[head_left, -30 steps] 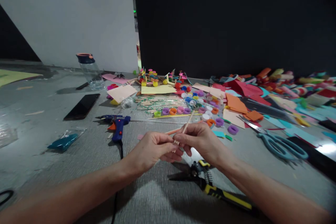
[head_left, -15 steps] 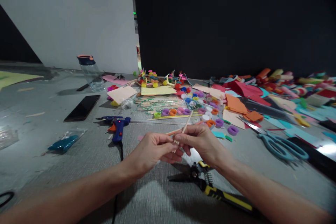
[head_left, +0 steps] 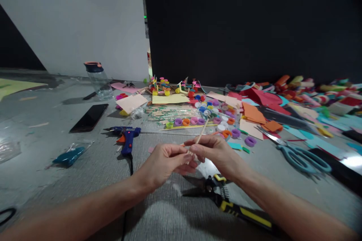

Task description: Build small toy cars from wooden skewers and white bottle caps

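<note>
My left hand (head_left: pixel 169 160) and my right hand (head_left: pixel 213 152) meet above the grey table, fingertips nearly touching. A thin, pale wooden stick (head_left: pixel 202 130) rises at a slant from the right hand's pinch. Pale stick ends show between the fingertips of both hands, and how many pieces there are I cannot make out. Both hands are closed, with the left thumb pressed on its fingers. Below the hands lie black-and-yellow pliers (head_left: pixel 240 211), jaws pointing left. Left of them rests a blue hot glue gun (head_left: pixel 130 139) with its cord running toward me.
Colourful bottle caps (head_left: pixel 194 120), wrapped wooden sticks (head_left: pixel 172 111) and small craft models (head_left: pixel 161 86) fill the back middle. Scissors (head_left: pixel 296 154) and coloured paper (head_left: pixel 252 112) lie right. A phone (head_left: pixel 89 117), water bottle (head_left: pixel 100 83) and blue packet (head_left: pixel 69 157) are left.
Both hands stay nearly in place, still gripping the sticks. The view has shifted very slightly; the things on the table have not moved.
</note>
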`<state>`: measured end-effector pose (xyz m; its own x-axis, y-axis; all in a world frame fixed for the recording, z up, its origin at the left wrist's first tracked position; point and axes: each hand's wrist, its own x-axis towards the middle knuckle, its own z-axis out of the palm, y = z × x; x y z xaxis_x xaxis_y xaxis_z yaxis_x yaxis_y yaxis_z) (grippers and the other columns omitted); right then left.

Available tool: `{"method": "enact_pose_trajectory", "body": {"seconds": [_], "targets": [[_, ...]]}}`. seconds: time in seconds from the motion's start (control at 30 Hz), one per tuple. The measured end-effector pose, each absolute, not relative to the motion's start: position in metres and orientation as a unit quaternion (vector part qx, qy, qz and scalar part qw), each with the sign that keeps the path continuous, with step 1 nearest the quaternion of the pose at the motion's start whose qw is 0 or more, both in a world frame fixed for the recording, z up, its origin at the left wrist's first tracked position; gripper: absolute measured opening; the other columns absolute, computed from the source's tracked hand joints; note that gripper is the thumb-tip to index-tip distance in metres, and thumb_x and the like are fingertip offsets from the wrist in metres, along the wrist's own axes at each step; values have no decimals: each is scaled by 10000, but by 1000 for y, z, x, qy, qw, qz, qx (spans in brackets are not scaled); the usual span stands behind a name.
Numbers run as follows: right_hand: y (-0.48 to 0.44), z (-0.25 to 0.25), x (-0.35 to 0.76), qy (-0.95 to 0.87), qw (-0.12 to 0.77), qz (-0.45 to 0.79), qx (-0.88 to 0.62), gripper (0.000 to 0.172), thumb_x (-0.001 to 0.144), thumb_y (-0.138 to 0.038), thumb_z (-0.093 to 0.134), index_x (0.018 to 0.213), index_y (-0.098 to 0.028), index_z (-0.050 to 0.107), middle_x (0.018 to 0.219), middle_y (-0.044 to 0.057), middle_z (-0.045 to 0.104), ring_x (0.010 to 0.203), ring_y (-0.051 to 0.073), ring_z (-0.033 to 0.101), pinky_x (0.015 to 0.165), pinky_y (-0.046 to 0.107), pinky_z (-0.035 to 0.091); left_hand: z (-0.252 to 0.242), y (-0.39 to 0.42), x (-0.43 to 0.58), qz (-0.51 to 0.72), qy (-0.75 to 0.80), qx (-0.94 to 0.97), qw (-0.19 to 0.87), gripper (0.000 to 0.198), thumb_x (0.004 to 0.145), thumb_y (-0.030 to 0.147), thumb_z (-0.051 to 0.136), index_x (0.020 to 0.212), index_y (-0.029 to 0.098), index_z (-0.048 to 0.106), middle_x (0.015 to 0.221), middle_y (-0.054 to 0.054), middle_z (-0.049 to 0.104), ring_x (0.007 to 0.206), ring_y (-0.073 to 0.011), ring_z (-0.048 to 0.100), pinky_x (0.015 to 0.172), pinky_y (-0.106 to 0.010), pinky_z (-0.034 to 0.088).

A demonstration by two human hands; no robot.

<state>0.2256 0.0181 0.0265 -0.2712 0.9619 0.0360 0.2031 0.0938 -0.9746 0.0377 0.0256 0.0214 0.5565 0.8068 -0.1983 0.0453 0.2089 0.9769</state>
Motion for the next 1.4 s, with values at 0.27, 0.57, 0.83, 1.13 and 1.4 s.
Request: {"method": "enact_pose_trajectory", "body": {"seconds": [0.27, 0.57, 0.83, 1.13, 1.4], "targets": [[-25, 40, 282, -777, 141, 267, -552, 372, 689, -349, 838, 1012, -178, 767, 977, 131, 745, 901, 305, 662, 797, 427, 531, 26, 23, 34, 318, 360, 559, 676, 232, 833, 381, 741, 893, 162, 788, 850, -69, 809, 755, -162, 763, 706, -234, 571], [-84, -5, 302, -857, 37, -3, -514, 715, 648, -184, 622, 1353, -74, 573, 1285, 231, 648, 1178, 386, 625, 996, 553, 539, 35, 13, 34, 341, 334, 574, 666, 195, 843, 352, 747, 881, 167, 798, 839, -62, 808, 750, -171, 760, 721, -256, 576], [-88, 0, 335, -827, 118, -45, -548, 660, 749, -193, 548, 1393, -141, 411, 1281, 225, 642, 1122, 357, 673, 872, 505, 616, 39, 12, 30, 349, 332, 579, 657, 142, 858, 297, 729, 893, 186, 810, 843, -44, 810, 753, -155, 757, 714, -225, 575], [-74, 32, 312, -791, 119, 114, -589, 664, 757, -253, 566, 1415, -190, 506, 1374, 165, 633, 1180, 366, 653, 904, 446, 606, 37, 9, 32, 328, 335, 580, 666, 154, 859, 300, 730, 887, 168, 804, 826, -52, 804, 731, -162, 759, 703, -227, 597], [-63, 45, 300, -767, 120, 200, -598, 548, 762, -266, 573, 1309, -280, 604, 1272, 91, 699, 1064, 328, 699, 779, 382, 628, 39, 7, 32, 319, 313, 552, 704, 118, 844, 256, 742, 851, 155, 803, 793, -41, 781, 686, -146, 732, 691, -240, 628]]}}
